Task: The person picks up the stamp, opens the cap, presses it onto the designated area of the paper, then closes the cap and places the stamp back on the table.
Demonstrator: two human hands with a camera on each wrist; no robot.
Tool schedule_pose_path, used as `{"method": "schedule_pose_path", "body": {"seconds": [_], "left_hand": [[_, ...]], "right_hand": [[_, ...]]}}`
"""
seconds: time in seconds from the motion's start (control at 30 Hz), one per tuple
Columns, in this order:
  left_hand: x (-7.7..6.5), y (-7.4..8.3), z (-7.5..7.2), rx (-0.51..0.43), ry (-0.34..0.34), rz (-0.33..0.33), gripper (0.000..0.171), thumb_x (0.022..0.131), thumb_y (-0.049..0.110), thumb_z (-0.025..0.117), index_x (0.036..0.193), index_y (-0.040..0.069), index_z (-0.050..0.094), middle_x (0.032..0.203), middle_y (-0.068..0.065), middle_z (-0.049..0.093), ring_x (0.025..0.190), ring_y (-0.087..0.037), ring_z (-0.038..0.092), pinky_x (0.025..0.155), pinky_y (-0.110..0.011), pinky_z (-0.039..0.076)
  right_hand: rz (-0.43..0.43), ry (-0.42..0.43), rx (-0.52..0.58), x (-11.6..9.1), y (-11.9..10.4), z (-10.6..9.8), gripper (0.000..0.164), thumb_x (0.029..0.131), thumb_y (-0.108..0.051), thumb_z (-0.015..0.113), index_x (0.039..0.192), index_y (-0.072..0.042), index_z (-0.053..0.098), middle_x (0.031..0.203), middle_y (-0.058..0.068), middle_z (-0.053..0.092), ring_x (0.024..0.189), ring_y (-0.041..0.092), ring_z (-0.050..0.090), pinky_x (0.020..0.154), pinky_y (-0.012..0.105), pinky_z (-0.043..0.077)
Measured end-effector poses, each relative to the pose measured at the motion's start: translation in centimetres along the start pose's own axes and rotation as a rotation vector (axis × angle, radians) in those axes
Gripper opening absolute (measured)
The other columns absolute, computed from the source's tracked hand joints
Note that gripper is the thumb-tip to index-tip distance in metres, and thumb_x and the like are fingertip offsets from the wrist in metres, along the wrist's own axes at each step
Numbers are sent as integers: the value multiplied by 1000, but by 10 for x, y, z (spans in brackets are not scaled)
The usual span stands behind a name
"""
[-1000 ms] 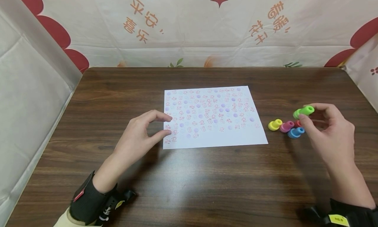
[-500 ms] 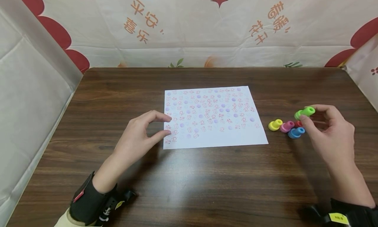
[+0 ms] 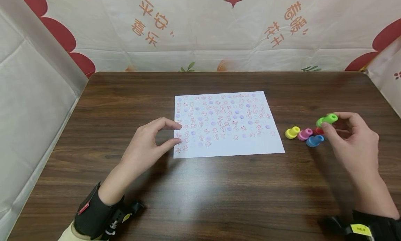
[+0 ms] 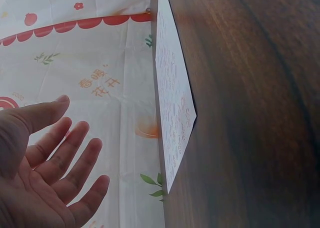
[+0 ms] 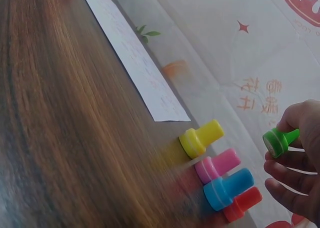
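Note:
Between thumb and fingertips my right hand (image 3: pixel 357 140) pinches a green stamp (image 3: pixel 327 119), held above the table close to the other stamps. In the right wrist view the green stamp (image 5: pixel 276 142) shows its round end toward the camera. Below and left of that hand stand a yellow stamp (image 3: pixel 292 132), a pink stamp (image 3: pixel 305 134), a blue stamp (image 3: pixel 314 141) and a partly covered red stamp (image 3: pixel 318 131). A white paper (image 3: pixel 238 145) printed with rows of small red and purple marks lies mid-table. My left hand (image 3: pixel 148 141), thumb and fingers apart, hovers at its left edge, holding nothing.
The dark wood table (image 3: pixel 200 195) ends at a far edge, behind which hangs a pale printed cloth (image 3: pixel 200 28). Another stretch of cloth (image 3: pixel 34 94) borders the left side. Black straps (image 3: pixel 97 209) with cameras sit on both wrists.
My right hand, with the green stamp, has drifted slightly to the right, away from the paper. The left hand and the stamps on the table have stayed put.

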State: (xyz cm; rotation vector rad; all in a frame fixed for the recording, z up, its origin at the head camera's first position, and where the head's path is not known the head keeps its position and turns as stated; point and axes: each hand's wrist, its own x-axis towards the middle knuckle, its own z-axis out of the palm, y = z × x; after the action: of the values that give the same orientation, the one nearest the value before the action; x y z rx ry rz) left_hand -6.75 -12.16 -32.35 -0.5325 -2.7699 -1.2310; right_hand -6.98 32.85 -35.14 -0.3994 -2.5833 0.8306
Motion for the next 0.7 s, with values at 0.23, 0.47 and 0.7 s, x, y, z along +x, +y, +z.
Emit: {"method": "schedule_pose_path", "body": {"seconds": [0.23,0.47,0.7], "left_hand": [[0,-1,0,-3,-2,-3,28,86,12,78,112,12,69,112,-2,73,110,-19,67,95,-47,53],[0,-1,1,-2,-4,-7,28,86,12,79,112,13,69,111,-4,73,110,-19,67,94,-47,53],[1,-1,0,-2,-7,-11,28,85,12,79,112,13,69,112,-5,73,110,-20,67,96,-47,53]], "right_hand": [[46,1,-35,2,5,0,42,98,-32,63,134,-11,56,112,-17,56,88,-23,39,91,-1,39],[104,-1,-59,7,8,-2,44,99,-33,61,137,-12,54,128,7,59,90,-23,37,103,9,42],[138,2,-49,13,11,-2,46,98,-35,61,138,-13,54,120,-11,58,93,-22,39,106,13,43]]}}
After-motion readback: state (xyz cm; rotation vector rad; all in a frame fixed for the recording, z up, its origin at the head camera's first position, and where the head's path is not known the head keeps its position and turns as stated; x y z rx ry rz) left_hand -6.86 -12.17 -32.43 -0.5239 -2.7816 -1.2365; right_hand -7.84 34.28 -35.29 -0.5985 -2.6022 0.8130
